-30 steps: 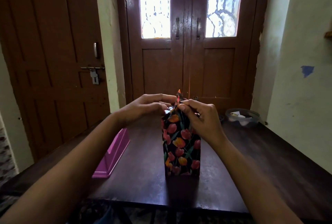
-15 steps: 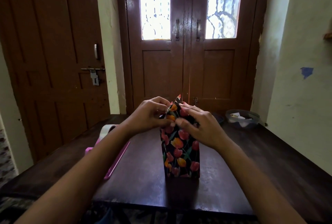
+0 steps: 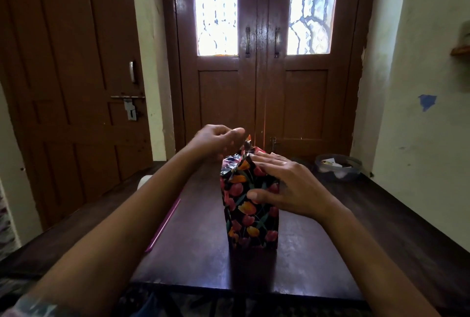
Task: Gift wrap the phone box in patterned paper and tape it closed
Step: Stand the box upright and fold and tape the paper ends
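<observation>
Since the top end isn't taped yet, box [image 3: 250,212]: stands on end mid-table [image 3: 356,240], wrapped in tulip paper. The near face looks closed. The top folds are loose and the left flap [image 3: 232,166] is crumpled and sticks out.
Right hand [image 3: 287,184]: flat, fingers straight across the top fold, thumb on the near face. It presses and grips nothing.
Left hand [image 3: 216,142]: raised just left of the top, fingers curled, thumb close to the paper tip [image 3: 247,138]. I can't tell whether it pinches the tip or holds nothing.
Tip-over risk: the box is tall and narrow on end. A sideways push from the right hand with no support on the left could topple it.
Spring-back risk: the paper looks glossy and stiff. The fold likely pops open if the right hand lifts before tape is on.
Tear/lump risk: a hard pull on the tip could rip it, and the crumpled flap may leave a bump where tape won't sit flat.
Tape risk: no tape piece shows on either hand, so fetching one means letting go of something.
Roll [image 3: 145,180]: white, at the left table edge, mostly hidden behind the left forearm. Possibly tape, unconfirmed.
Pink strip [image 3: 162,225]: lies beside the left forearm, well left of the box. I can't tell what it is.
Bowl [image 3: 338,166]: far right of the table, well apart from the box, not in the way.
Doors [image 3: 262,100]: backlit glass behind the table leaves the top fold dark and hard to read.
</observation>
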